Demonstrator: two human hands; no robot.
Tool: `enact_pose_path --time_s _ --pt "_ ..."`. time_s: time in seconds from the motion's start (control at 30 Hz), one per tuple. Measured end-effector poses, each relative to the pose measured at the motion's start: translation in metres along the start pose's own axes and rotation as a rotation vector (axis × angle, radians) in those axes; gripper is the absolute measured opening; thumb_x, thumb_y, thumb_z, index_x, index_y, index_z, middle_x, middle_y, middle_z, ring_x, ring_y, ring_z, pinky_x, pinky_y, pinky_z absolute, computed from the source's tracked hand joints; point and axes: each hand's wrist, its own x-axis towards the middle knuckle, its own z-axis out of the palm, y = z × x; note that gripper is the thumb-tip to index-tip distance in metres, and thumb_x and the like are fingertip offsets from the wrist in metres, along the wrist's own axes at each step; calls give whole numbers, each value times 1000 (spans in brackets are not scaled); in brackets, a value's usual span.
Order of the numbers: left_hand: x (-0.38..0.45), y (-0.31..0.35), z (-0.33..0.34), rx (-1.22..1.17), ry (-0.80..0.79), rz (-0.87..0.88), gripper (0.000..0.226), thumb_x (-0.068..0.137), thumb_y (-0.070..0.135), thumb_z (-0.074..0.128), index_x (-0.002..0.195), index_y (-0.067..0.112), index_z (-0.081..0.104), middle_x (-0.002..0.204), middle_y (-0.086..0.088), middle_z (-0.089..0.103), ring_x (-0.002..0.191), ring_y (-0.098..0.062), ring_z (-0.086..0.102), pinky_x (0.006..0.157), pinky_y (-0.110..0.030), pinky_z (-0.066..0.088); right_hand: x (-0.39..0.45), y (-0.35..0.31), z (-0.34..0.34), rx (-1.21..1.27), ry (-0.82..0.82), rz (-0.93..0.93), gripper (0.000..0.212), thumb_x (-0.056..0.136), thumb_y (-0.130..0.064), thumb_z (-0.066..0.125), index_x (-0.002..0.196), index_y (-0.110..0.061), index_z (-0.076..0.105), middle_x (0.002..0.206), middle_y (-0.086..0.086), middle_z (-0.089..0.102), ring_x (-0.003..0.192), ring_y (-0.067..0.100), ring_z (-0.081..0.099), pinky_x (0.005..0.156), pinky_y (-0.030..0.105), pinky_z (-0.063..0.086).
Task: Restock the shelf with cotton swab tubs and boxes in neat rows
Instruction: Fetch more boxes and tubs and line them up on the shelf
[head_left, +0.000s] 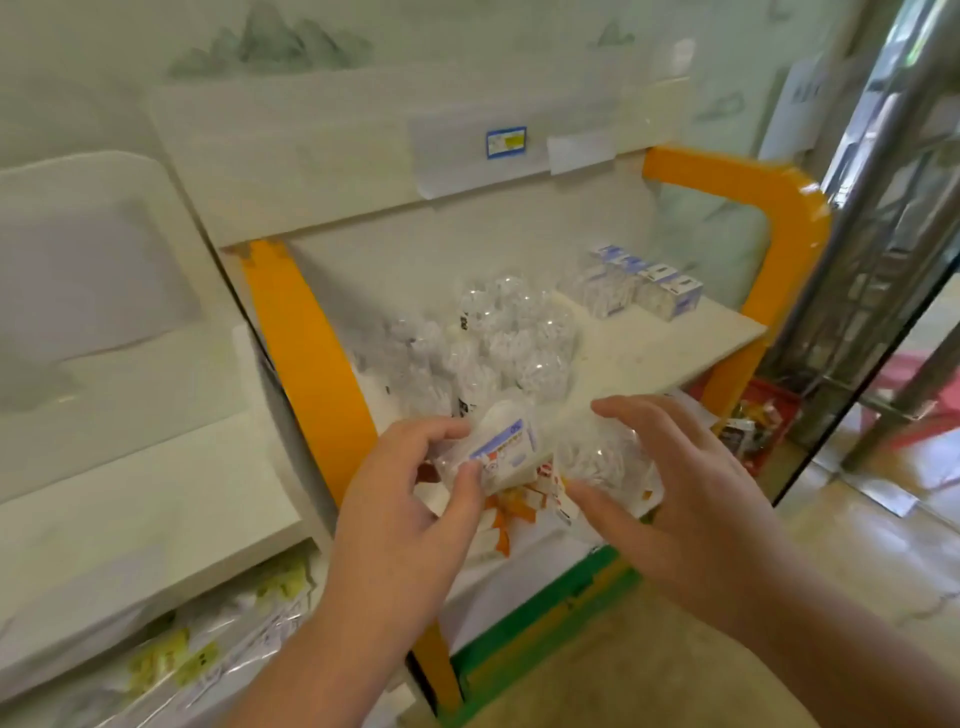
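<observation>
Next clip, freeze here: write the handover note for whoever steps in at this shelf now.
Left hand grips a blue-labelled swab pack at the shelf front edge. Right hand holds a clear tub, fingers loosely around it.
Done: clear tubs clustered mid-shelf, blue-topped boxes rowed at the back right.
Left: place both held items, straighten the tub cluster, fill the bare front right.

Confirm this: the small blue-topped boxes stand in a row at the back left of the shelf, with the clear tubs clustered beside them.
Not quite. The head view shows the blue-topped boxes in a row at the back right of the shelf; the clear tubs cluster to their left.
</observation>
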Motion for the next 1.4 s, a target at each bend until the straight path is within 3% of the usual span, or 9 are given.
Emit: enact_pose_path --time_s 0.1,0.3,0.37,0.47,0.73,0.93,1.03,1.23,1.4 --pt "27 -2 46 -37 -39 -7 26 86 25 69 100 45 58 100 24 59 96 2 56 70 -8 45 18 38 -11 -32 31 43 62 74 -70 52 130 -48 39 123 -29 39 103 -4 46 85 15 38" --pt "106 6 132 -203 -99 -56 22 89 21 68 105 35 61 101 10 61 73 -11 61 47 -14 47 74 109 -37 -73 51 139 63 74 -72 52 131 -54 33 122 -38 29 112 -3 42 94 33 51" --pt "133 9 154 -176 -116 -25 22 88 28 66 107 37 61 99 15 61 72 -12 62 53 -20 51 91 130 -44 -77 87 159 62 74 -71 53 131 -52 35 121 -37 30 112 -2 43 93 36 52" --pt "165 11 183 -135 -128 12 23 86 30 65 108 37 61 97 20 61 87 -3 60 70 -13 47 115 160 -52 -36 99 202 63 73 -70 54 130 -52 35 125 -35 33 118 6 48 89 41 55" --pt "213 1 243 -53 -117 -17 24 83 31 66 106 37 61 96 20 62 87 -3 62 73 -21 50 167 233 -56 3 45 188 63 72 -68 58 129 -55 34 124 -35 31 117 6 45 90 43 55" --pt "236 -5 294 123 -62 -82 26 84 28 68 106 38 58 97 20 61 84 2 59 71 -16 46 209 296 -59 64 -37 95 62 75 -57 70 127 -53 36 121 -32 34 112 4 48 83 24 47" --pt "243 -12 322 177 -44 -105 30 84 22 70 103 41 56 99 19 61 85 3 58 72 -13 45 228 327 -65 132 -79 27 60 76 -55 70 126 -53 37 123 -29 36 111 1 46 89 22 43" --pt "254 -36 371 395 -8 -33 29 80 10 69 105 22 64 104 7 60 90 -5 57 80 -18 47 252 366 -67 221 -167 -112 57 79 -55 67 128 -49 39 125 -30 38 115 -5 43 91 14 38" --pt "259 -49 387 512 58 -11 29 75 2 71 102 11 67 105 -4 59 90 -11 54 83 3 28 259 381 -63 228 -247 -220 56 82 -55 66 130 -48 38 129 -30 37 123 -2 42 97 20 42"
